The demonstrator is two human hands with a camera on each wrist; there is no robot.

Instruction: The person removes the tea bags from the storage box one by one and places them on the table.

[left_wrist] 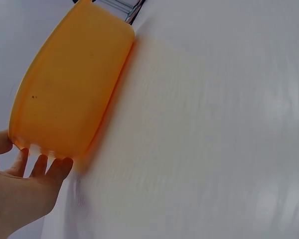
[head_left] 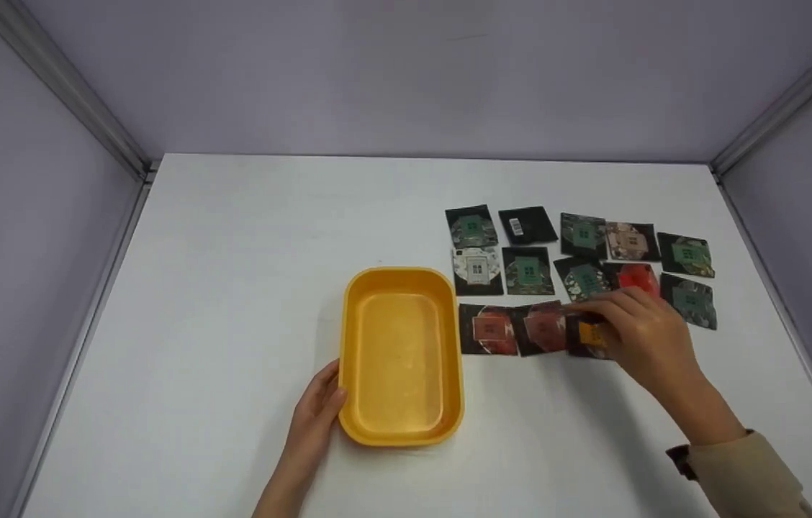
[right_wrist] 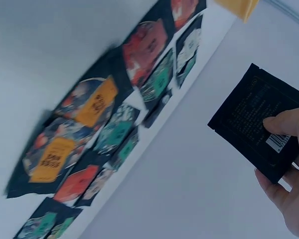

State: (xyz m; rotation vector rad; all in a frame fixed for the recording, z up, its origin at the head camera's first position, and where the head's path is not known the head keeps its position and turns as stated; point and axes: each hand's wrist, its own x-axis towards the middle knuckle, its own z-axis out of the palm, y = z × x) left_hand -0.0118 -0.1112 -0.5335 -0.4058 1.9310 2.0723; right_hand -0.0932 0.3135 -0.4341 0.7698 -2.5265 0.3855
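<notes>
My left hand (head_left: 316, 414) grips the left rim of a yellow plastic tub (head_left: 402, 360), thumb over the edge. In the left wrist view, its fingertips touch the tub's outer wall (left_wrist: 70, 79). My right hand (head_left: 647, 338) pinches a flat black sachet (right_wrist: 244, 117) between thumb and fingers. Small print and a barcode show on the side facing the right wrist camera. Below that hand lie a red-labelled sachet (head_left: 543, 327) and an orange-labelled sachet (head_left: 589, 334), the latter partly hidden by the hand.
Several more sachets lie in loose rows right of the tub, among them a white-labelled one (head_left: 478, 271), a barcode-up one (head_left: 528, 226) and a green-labelled one (head_left: 690, 301). White table surface (head_left: 233, 273) extends left. Grey walls (head_left: 406, 79) enclose the back and sides.
</notes>
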